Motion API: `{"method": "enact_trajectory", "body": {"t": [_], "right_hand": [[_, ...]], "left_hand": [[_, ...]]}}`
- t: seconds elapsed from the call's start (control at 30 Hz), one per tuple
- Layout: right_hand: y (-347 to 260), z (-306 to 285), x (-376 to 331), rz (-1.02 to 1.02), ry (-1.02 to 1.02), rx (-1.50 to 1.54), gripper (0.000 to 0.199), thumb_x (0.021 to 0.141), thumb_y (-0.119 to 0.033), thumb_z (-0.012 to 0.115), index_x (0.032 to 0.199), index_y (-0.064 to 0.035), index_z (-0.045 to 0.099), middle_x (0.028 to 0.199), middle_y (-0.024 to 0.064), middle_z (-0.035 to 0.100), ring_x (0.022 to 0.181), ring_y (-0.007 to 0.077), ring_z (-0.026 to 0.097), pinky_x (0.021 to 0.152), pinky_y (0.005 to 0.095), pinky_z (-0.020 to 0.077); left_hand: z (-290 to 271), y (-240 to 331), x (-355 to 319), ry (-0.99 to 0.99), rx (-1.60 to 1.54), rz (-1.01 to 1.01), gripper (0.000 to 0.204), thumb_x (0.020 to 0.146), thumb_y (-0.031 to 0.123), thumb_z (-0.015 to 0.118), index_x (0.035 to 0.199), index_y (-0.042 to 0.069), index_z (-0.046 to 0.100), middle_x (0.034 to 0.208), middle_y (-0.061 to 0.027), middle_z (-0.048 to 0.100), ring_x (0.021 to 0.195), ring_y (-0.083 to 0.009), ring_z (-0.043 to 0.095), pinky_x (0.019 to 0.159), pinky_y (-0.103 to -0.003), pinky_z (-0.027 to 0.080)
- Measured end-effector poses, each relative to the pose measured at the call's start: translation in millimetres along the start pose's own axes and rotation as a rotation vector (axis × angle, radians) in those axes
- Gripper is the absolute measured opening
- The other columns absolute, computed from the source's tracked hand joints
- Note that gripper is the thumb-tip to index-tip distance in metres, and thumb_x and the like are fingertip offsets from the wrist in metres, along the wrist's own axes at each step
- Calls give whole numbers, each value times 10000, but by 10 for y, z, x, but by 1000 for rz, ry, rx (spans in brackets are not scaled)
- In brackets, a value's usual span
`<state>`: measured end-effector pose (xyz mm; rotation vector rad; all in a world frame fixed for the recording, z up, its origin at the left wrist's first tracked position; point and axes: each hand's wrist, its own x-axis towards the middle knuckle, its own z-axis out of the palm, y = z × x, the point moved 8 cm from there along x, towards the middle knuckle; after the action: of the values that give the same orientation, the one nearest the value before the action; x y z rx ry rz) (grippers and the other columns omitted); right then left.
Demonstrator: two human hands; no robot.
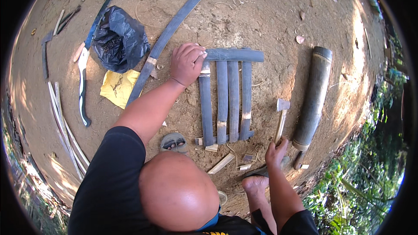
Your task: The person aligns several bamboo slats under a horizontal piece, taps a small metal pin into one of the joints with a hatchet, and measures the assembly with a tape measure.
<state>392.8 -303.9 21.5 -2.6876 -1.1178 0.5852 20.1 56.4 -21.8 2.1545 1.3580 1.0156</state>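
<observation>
My left hand (pixel 187 64) is closed at the left end of a short dark bamboo crosspiece (pixel 237 55), thumb and fingers at its corner; whether a small nail is pinched there is too small to tell. Several upright bamboo slats (pixel 222 95) run down from the crosspiece to a thin lower strip (pixel 239 137), forming a flat frame on the ground. In my right hand (pixel 276 152) is the wooden handle of a hammer (pixel 283 105), its grey metal head pointing away from me, to the right of the frame and apart from it.
A thick bamboo pole (pixel 314 98) lies at right, with a dark-handled tool (pixel 299 160) by its near end. Leftward are a long bamboo strip (pixel 167 35), black plastic bag (pixel 119 39), yellow packet (pixel 118 88), hand saw (pixel 82 82) and thin sticks (pixel 63 126).
</observation>
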Motion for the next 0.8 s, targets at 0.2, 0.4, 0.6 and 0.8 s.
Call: {"method": "enact_trajectory", "body": {"t": [0.2,0.4,0.6,0.8], "right_hand": [[-1583,223,-352,-226,-411,292,359,1026,-112,593,1351,25,526,1046,177,614,873,267,625,801,438,530],[-2814,520,16,-429,-391,220,465,1052,-126,567,1485,-11,446,1258,315,626,1092,520,648,902,553,531],[-2974,623,132,-581,-338,201,491,1043,-105,566,1502,-1,425,1274,331,615,1099,530,639,899,546,539],[-3093,554,96,-669,-274,252,501,1026,-74,575,1502,1,437,1246,315,621,1073,518,645,886,523,549]], "left_hand": [[-15,-16,-6,-22,19,-24,89,940,218,707,956,135,733,1054,16,751,1129,-216,652,964,-400,444],[-61,59,18,60,-7,9,75,889,141,760,924,100,707,1012,-11,764,1073,-259,688,934,-406,481],[-68,56,20,1,53,-14,86,882,145,743,929,86,701,1030,-56,752,1098,-281,679,947,-429,475],[-34,-34,-46,-4,9,-20,112,903,191,708,1001,142,734,1082,3,737,1141,-219,648,975,-411,430]]}}
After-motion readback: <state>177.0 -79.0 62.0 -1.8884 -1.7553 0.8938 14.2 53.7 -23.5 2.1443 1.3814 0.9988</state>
